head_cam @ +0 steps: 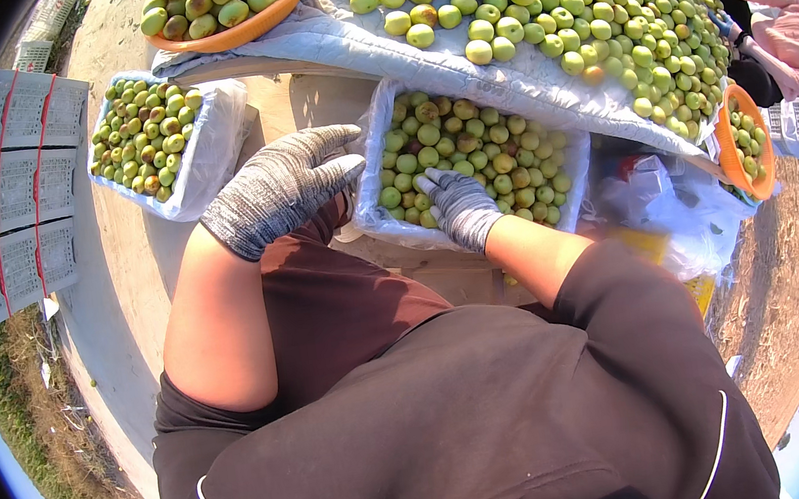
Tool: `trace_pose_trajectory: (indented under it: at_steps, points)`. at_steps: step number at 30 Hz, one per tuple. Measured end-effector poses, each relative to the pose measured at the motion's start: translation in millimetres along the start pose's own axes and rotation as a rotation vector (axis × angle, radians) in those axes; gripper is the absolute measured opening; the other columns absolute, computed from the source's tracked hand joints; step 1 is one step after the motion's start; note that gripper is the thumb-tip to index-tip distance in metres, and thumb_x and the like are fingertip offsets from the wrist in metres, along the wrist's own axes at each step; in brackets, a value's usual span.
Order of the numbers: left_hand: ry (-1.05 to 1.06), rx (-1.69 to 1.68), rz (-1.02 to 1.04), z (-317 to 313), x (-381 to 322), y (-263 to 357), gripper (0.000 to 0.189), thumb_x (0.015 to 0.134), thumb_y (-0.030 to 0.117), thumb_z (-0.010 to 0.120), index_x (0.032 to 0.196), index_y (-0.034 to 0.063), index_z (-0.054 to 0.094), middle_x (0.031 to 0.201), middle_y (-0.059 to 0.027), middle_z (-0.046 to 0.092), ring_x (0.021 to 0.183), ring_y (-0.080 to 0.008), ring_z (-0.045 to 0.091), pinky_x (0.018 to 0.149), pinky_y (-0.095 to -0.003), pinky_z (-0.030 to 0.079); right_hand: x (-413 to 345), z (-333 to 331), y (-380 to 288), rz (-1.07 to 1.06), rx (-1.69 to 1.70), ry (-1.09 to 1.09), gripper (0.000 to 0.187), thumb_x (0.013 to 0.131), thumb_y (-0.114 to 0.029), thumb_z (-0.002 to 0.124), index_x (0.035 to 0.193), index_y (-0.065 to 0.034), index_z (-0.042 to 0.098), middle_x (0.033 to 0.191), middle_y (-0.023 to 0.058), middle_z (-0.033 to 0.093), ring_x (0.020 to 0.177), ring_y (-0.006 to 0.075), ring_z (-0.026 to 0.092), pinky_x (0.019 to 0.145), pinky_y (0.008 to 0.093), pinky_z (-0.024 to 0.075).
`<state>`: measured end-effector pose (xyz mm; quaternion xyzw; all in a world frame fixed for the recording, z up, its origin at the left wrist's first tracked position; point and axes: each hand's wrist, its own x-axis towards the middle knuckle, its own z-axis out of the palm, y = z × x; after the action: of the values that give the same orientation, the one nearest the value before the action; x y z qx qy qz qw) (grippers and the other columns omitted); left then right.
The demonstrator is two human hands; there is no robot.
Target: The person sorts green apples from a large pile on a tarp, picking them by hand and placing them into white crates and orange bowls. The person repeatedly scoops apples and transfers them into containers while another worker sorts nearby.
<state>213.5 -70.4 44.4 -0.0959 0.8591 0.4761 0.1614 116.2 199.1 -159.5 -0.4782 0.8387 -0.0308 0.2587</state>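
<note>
My left hand [286,181], in a grey knitted glove, hovers just left of a plastic-lined crate [401,230] full of round green fruit [501,162], some with brown patches. Its thumb and fingers are apart with nothing between them. Inside that crate my right hand [461,204], gloved too, rests on the fruit near the front left; whether it grips one is hidden by the fingers. Beyond the crate, many more green fruits [564,5] lie on a table covered with a pale quilted cloth [452,67].
A second lined crate of fruit [146,138] stands at the left, near stacked printed boxes [15,192]. Orange baskets of fruit stand at the top [231,38] and right [723,142]. Clear plastic bags [686,207] lie right of the near crate. Another person [786,45] works at the far right.
</note>
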Motion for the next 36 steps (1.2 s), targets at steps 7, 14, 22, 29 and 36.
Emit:
trace_pose_trajectory:
  at_steps: [7, 14, 22, 29, 36]
  points:
    - [-0.033, 0.029, 0.058, 3, 10, 13, 0.044, 0.101, 0.027, 0.063, 0.135, -0.001, 0.062, 0.127, -0.021, 0.069, 0.12, -0.0311, 0.065, 0.106, -0.0398, 0.048, -17, 0, -5, -0.324, -0.24, -0.385, 0.08, 0.085, -0.003, 0.061, 0.16, -0.0103, 0.034, 0.171, 0.0105, 0.023, 0.157, 0.0362, 0.022, 0.128, 0.0422, 0.023]
    - [-0.204, 0.266, 0.053, 19, 33, 20, 0.051, 0.097, 0.031, 0.066, 0.138, 0.0017, 0.061, 0.134, -0.0223, 0.065, 0.127, -0.0351, 0.061, 0.11, -0.0404, 0.046, -7, -28, 6, -0.138, 0.149, -0.053, 0.042, 0.091, -0.01, 0.063, 0.133, -0.0063, 0.064, 0.146, 0.0159, 0.058, 0.129, 0.0368, 0.059, 0.11, 0.0397, 0.0479]
    - [-0.005, 0.374, 0.292, 50, 61, 70, 0.069, 0.097, 0.037, 0.065, 0.153, 0.0039, 0.041, 0.155, -0.0241, 0.045, 0.143, -0.038, 0.044, 0.12, -0.042, 0.036, -96, -80, 29, 0.12, -0.012, -0.163, 0.033, 0.094, -0.028, 0.062, 0.117, -0.0074, 0.072, 0.116, 0.018, 0.071, 0.11, 0.0353, 0.068, 0.095, 0.0469, 0.0539]
    - [0.28, 0.019, 0.482, 42, 80, 116, 0.08, 0.094, 0.026, 0.071, 0.159, 0.0031, 0.03, 0.162, -0.0267, 0.033, 0.152, -0.0371, 0.033, 0.124, -0.042, 0.03, -177, -178, 41, 0.097, 0.191, 0.062, 0.042, 0.095, -0.03, 0.062, 0.13, -0.0063, 0.067, 0.128, 0.0174, 0.068, 0.12, 0.0366, 0.063, 0.104, 0.0447, 0.0495]
    - [0.677, -0.768, 0.862, -4, 86, 213, 0.067, 0.1, 0.015, 0.064, 0.159, 0.0098, 0.034, 0.164, -0.0177, 0.029, 0.148, -0.0338, 0.036, 0.12, -0.0446, 0.035, -222, -202, 61, 0.182, 0.312, 0.229, 0.041, 0.098, -0.031, 0.063, 0.131, -0.0081, 0.067, 0.129, 0.0181, 0.066, 0.122, 0.0369, 0.061, 0.106, 0.0446, 0.0481]
